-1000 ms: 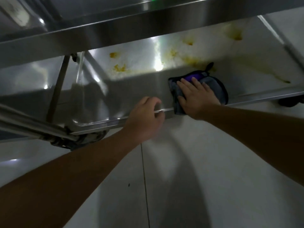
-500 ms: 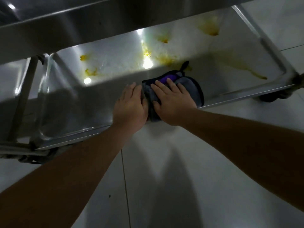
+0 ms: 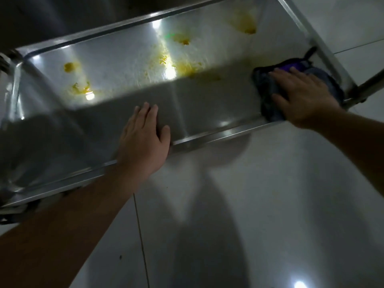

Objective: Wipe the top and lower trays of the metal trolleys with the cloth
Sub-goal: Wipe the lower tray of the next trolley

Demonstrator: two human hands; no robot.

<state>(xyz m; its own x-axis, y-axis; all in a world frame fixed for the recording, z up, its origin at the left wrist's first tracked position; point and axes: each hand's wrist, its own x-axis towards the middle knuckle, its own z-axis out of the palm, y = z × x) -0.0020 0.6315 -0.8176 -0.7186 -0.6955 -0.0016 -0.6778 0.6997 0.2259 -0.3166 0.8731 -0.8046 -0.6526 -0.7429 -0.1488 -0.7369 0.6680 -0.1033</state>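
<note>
One shallow rectangular stainless-steel lower tray (image 3: 207, 113) with a raised rim fills the upper part of the view, its long axis running from lower left to upper right. One crumpled grey-and-purple cloth (image 3: 268, 94) with a dark edge binding lies at the tray's right end, just inside the near rim and beside the right-hand wall, a dark loop sticking up from its far corner. The right hand (image 3: 301, 96) lies flat on the cloth, fingers straight and spread, pressing down without curling round it. The left hand (image 3: 145, 136) rests palm down on the bare metal near the middle of the near rim, fingers straight and together, holding nothing. About six yellow greasy stains (image 3: 182, 67) are scattered across the far, lit half of the tray. Below lies a glossy pale tiled floor (image 3: 270, 204).
</note>
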